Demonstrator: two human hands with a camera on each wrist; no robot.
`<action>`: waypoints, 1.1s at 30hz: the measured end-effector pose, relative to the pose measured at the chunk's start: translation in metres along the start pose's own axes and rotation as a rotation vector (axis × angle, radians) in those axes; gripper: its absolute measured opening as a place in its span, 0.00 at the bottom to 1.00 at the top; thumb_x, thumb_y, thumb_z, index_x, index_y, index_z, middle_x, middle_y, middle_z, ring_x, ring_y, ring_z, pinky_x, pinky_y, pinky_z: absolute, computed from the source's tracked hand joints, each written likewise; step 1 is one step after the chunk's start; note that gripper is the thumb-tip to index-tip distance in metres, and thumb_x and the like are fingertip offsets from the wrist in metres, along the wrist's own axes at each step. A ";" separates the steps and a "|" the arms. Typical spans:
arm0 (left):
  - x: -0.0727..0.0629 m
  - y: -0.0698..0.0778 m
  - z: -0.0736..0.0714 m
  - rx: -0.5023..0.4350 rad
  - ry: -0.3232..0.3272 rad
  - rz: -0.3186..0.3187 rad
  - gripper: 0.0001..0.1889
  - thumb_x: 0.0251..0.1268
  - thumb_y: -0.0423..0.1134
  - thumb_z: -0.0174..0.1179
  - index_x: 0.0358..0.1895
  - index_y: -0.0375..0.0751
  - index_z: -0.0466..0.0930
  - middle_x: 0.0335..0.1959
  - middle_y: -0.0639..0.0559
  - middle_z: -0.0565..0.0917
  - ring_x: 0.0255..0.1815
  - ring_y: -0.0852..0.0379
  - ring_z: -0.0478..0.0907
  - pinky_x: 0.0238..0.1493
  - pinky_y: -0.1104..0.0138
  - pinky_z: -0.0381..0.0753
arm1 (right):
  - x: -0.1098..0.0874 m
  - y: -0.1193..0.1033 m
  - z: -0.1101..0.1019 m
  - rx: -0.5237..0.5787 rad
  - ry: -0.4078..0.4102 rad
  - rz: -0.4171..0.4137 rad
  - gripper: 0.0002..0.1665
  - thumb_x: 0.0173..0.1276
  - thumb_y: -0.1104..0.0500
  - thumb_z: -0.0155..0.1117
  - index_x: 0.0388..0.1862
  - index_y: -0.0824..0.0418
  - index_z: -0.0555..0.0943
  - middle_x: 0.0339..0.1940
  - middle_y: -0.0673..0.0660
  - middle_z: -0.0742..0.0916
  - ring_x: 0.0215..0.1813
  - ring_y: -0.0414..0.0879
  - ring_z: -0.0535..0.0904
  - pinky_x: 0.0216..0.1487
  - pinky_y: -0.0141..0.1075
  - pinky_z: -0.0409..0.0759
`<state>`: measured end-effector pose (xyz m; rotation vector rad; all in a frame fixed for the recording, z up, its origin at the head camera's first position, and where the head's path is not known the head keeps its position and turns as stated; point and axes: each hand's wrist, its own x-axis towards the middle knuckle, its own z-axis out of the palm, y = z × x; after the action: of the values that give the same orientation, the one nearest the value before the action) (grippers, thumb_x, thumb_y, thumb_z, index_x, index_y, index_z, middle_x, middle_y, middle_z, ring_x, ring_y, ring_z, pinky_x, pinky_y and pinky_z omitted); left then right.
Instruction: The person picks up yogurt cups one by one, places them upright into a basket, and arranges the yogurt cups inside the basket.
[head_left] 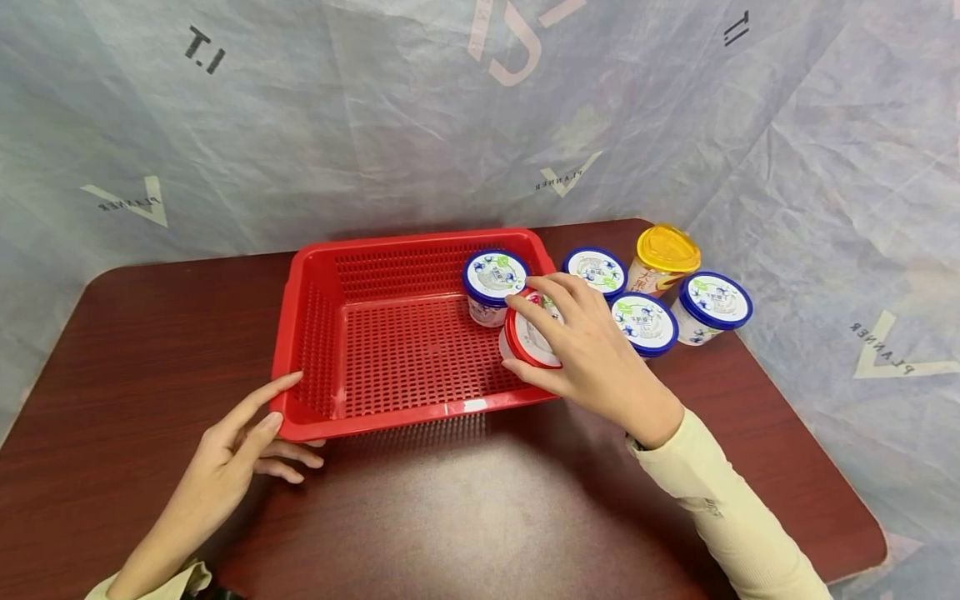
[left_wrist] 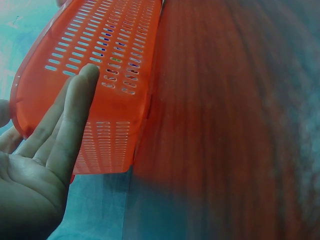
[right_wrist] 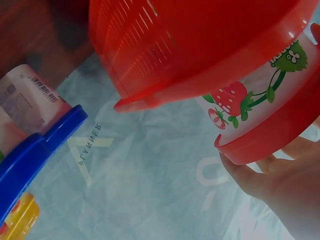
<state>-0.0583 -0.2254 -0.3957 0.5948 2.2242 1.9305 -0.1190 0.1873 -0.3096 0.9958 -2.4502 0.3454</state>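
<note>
A red plastic basket (head_left: 405, 423) with slotted walls sits on the table. At its front left corner my left hand (head_left: 232, 454) holds the rim, with thumb and index finger at the top edge and the other fingers along the outside, as the left wrist view shows. My right hand (head_left: 592, 358) grips a red-lidded cup (head_left: 531, 340) over the basket's right end. Strawberries are printed on this cup (right_wrist: 232, 102) in the right wrist view. Beside it, inside the basket, stands a blue-lidded cup (head_left: 495, 279). My fingers cover part of the red lid.
To the right of the basket stand more blue-lidded cups (head_left: 715, 302) and a yellow-lidded cup (head_left: 667, 250), close together. A grey printed cloth (head_left: 300, 125) hangs behind the dark wooden table (head_left: 150, 333) and along its right side.
</note>
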 end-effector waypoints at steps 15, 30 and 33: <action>0.000 0.000 0.000 0.010 0.001 -0.010 0.25 0.81 0.27 0.37 0.77 0.37 0.55 0.47 0.45 0.86 0.33 0.42 0.88 0.26 0.52 0.87 | -0.004 0.009 0.013 0.001 -0.028 0.021 0.40 0.59 0.39 0.74 0.65 0.58 0.77 0.64 0.63 0.77 0.67 0.61 0.67 0.66 0.57 0.67; -0.001 0.001 0.000 0.020 0.002 -0.017 0.25 0.82 0.28 0.37 0.78 0.38 0.54 0.43 0.42 0.87 0.33 0.42 0.88 0.26 0.53 0.87 | -0.006 0.014 0.030 -0.003 -0.091 0.062 0.44 0.64 0.28 0.61 0.68 0.55 0.75 0.63 0.63 0.77 0.66 0.58 0.67 0.63 0.56 0.70; 0.000 0.001 0.000 0.019 0.000 -0.012 0.25 0.82 0.28 0.37 0.78 0.38 0.54 0.42 0.39 0.87 0.33 0.42 0.88 0.26 0.53 0.87 | -0.005 0.014 0.031 0.002 -0.094 0.068 0.43 0.65 0.28 0.61 0.68 0.55 0.75 0.64 0.63 0.76 0.67 0.57 0.66 0.64 0.56 0.70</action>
<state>-0.0578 -0.2257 -0.3952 0.5823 2.2434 1.9053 -0.1355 0.1880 -0.3397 0.9515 -2.5736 0.3306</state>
